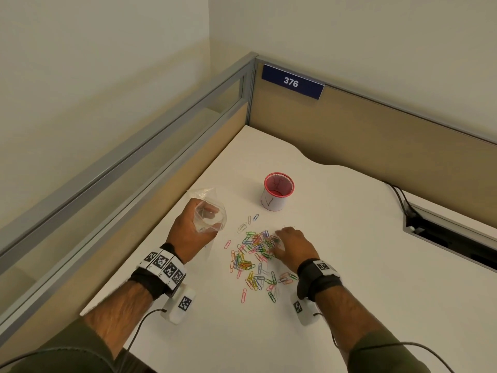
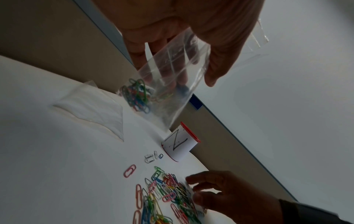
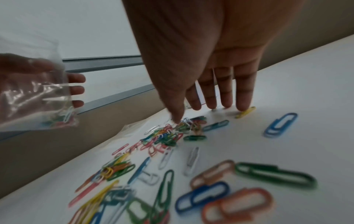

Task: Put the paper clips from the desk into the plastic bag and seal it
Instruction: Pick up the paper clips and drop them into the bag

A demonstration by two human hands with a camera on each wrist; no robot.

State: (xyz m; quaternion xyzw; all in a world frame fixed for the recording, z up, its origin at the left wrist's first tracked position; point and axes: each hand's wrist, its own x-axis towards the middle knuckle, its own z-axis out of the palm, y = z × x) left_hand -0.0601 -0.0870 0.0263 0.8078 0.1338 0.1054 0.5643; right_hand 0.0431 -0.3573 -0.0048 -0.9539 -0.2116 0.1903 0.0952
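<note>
My left hand (image 1: 188, 232) grips a clear plastic bag (image 1: 212, 218) just above the desk, left of the pile, mouth held open. A few coloured clips (image 2: 137, 95) lie in the bag's bottom (image 3: 61, 119). Many coloured paper clips (image 1: 255, 254) are scattered in a loose pile on the white desk (image 1: 349, 265). My right hand (image 1: 291, 246) is on the pile's right side, fingers (image 3: 226, 94) straight with tips on the desk. Its thumb touches the heap (image 3: 182, 127). Nothing is held in that hand.
A red-rimmed white cup (image 1: 278, 191) stands behind the pile. A second flat clear bag (image 2: 95, 110) lies on the desk beyond my left hand. Partition walls (image 1: 349, 130) close the desk's left and far sides. A cable slot (image 1: 443, 235) opens at the right.
</note>
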